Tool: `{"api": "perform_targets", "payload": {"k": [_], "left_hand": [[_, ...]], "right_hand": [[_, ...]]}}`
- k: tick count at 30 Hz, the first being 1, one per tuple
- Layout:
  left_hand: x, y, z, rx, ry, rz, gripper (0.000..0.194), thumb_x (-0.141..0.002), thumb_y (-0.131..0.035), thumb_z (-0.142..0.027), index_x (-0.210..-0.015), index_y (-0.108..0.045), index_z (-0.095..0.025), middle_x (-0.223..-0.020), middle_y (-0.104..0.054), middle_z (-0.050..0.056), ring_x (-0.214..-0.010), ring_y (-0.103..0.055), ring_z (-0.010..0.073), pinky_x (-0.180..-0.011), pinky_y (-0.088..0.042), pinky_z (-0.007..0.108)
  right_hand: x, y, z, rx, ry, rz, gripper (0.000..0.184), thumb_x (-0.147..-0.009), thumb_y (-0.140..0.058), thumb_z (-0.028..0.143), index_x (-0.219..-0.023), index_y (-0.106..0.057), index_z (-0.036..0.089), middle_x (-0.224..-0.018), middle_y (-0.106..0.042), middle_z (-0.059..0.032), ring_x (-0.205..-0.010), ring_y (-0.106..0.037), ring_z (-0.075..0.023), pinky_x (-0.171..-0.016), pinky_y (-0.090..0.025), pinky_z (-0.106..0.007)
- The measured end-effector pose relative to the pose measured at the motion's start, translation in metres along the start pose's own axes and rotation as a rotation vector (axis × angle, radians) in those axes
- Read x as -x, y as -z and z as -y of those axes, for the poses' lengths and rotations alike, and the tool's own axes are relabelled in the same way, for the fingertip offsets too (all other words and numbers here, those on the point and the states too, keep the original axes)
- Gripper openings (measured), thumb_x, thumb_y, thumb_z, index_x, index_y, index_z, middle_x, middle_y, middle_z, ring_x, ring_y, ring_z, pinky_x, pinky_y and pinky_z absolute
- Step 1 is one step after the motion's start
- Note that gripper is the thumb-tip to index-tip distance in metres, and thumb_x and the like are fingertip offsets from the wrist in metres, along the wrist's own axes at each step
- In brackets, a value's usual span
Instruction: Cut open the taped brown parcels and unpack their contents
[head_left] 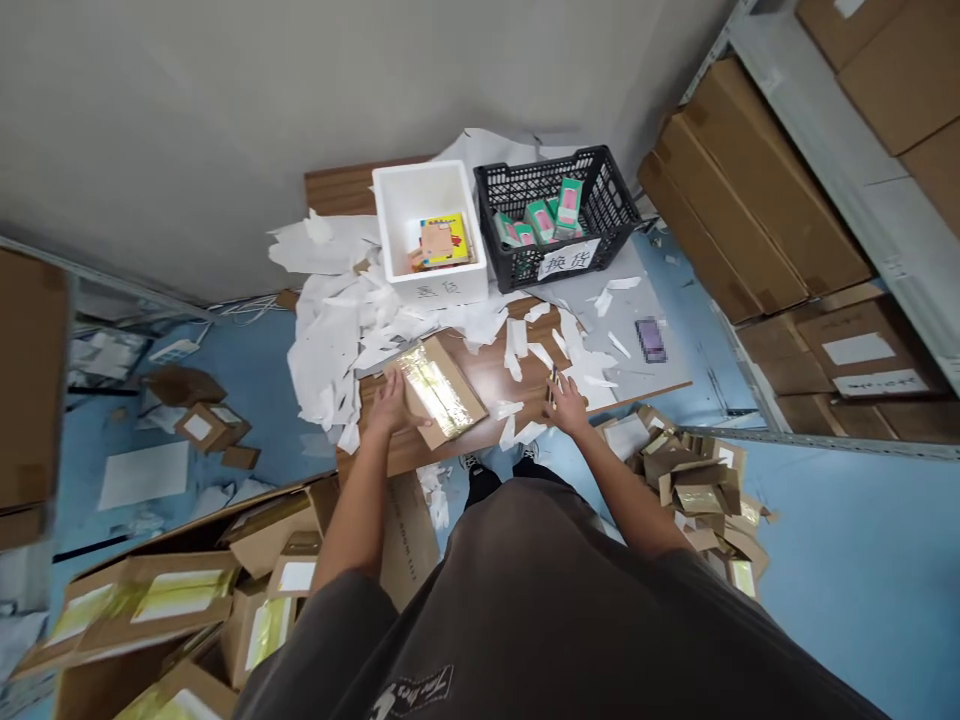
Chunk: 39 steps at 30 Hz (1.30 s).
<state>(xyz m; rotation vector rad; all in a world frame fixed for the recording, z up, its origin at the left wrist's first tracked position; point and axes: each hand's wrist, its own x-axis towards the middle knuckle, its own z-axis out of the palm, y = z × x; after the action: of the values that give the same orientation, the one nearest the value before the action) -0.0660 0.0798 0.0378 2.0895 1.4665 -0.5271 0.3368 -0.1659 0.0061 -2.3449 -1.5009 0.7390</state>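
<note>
A small cardboard box sealed with shiny yellowish tape lies on the wooden table. My left hand rests against the box's left side, fingers spread flat on it. My right hand is at the table's right part, fingers closed round a thin dark tool that I cannot make out, among white paper scraps.
A white foam bin with colourful items and a black crate of green packs stand at the table's far end. A phone lies right. Torn cardboard litters the floor right; open boxes sit left. Shelves of cartons stand right.
</note>
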Motion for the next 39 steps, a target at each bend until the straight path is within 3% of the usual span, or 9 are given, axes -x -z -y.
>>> {"api": "perform_targets", "payload": {"k": [3,7,13,19,23,26,30,34,39], "left_hand": [[-0.006,-0.002,0.000,-0.047,0.046,0.020,0.176,-0.053,-0.094,-0.081,-0.177,0.012,-0.014,-0.185,0.012,0.017,-0.170,-0.005,0.0484,-0.137,-0.023,0.055],[-0.005,0.000,-0.007,-0.057,0.099,0.060,0.177,-0.052,-0.096,-0.078,-0.176,0.013,-0.015,-0.184,0.016,0.018,-0.169,-0.008,0.0494,-0.137,-0.022,0.055],[-0.004,-0.001,-0.013,-0.023,0.089,0.042,0.172,-0.054,-0.097,-0.073,-0.178,0.008,-0.018,-0.184,0.012,0.021,-0.168,-0.012,0.0505,-0.134,-0.024,0.057],[0.002,-0.003,-0.019,0.007,0.122,0.012,0.167,-0.055,-0.099,-0.068,-0.179,0.002,-0.021,-0.185,0.005,0.018,-0.168,0.001,0.0539,-0.134,-0.019,0.064],[0.004,-0.005,-0.021,0.014,-0.013,-0.070,0.159,-0.059,-0.097,-0.067,-0.179,-0.006,-0.017,-0.185,0.000,0.021,-0.170,0.008,0.0481,-0.136,-0.008,0.064],[0.002,-0.007,-0.019,0.090,-0.070,-0.105,0.161,-0.054,-0.101,-0.064,-0.178,-0.011,-0.015,-0.184,-0.004,0.025,-0.170,0.005,0.0467,-0.137,-0.004,0.063],[-0.003,-0.012,-0.022,0.229,-0.091,-0.126,0.159,-0.052,-0.104,-0.058,-0.177,-0.018,-0.013,-0.182,-0.010,0.029,-0.170,0.005,0.0483,-0.137,-0.003,0.064],[-0.007,-0.013,-0.031,0.035,-0.039,-0.041,0.160,-0.056,-0.104,-0.053,-0.178,-0.009,-0.012,-0.183,0.000,0.027,-0.170,0.007,0.0469,-0.136,-0.008,0.065],[-0.004,-0.013,-0.028,-0.103,-0.071,0.020,0.166,-0.056,-0.101,-0.066,-0.178,-0.001,-0.014,-0.182,0.011,0.024,-0.170,0.012,0.0439,-0.137,-0.011,0.061]], "right_hand": [[-0.001,-0.003,-0.040,-0.012,-0.058,0.020,0.067,-0.096,-0.066,0.030,-0.161,-0.053,0.022,-0.174,-0.040,-0.0183,-0.163,-0.028,-0.0451,-0.127,-0.035,-0.067],[-0.021,-0.025,-0.064,-0.042,-0.159,0.041,0.048,-0.100,-0.063,0.033,-0.146,-0.063,0.017,-0.148,-0.064,-0.0228,-0.146,-0.052,-0.0396,-0.121,-0.044,-0.056],[-0.056,-0.064,-0.057,-0.115,-0.407,0.124,0.045,-0.096,-0.069,0.033,-0.134,-0.062,0.010,-0.123,-0.073,-0.0232,-0.115,-0.073,-0.0338,-0.100,-0.055,-0.041],[-0.062,-0.047,-0.038,-0.191,-0.383,0.063,0.054,-0.091,-0.063,0.027,-0.143,-0.054,0.013,-0.115,-0.078,-0.0207,-0.108,-0.075,-0.0375,-0.096,-0.057,-0.049],[-0.072,-0.022,0.016,-0.233,-0.148,-0.029,0.064,-0.092,-0.060,0.035,-0.151,-0.049,0.016,-0.127,-0.076,-0.0189,-0.115,-0.073,-0.0393,-0.100,-0.057,-0.051],[-0.082,-0.014,0.090,-0.262,0.090,0.009,0.073,-0.098,-0.054,0.036,-0.166,-0.036,0.017,-0.129,-0.076,-0.0172,-0.116,-0.073,-0.0396,-0.102,-0.057,-0.052],[-0.090,-0.026,0.195,-0.194,0.337,0.154,0.075,-0.107,-0.045,0.036,-0.177,-0.024,0.018,-0.135,-0.074,-0.0180,-0.115,-0.073,-0.0389,-0.104,-0.055,-0.050],[-0.096,-0.046,0.265,0.058,0.303,0.272,0.073,-0.110,-0.042,0.029,-0.179,-0.018,0.021,-0.141,-0.072,-0.0171,-0.118,-0.072,-0.0343,-0.101,-0.054,-0.043],[-0.101,-0.054,0.297,0.299,0.175,0.344,0.074,-0.110,-0.043,0.023,-0.178,-0.015,0.021,-0.127,-0.077,-0.0163,-0.114,-0.073,-0.0303,-0.098,-0.052,-0.037]]}}
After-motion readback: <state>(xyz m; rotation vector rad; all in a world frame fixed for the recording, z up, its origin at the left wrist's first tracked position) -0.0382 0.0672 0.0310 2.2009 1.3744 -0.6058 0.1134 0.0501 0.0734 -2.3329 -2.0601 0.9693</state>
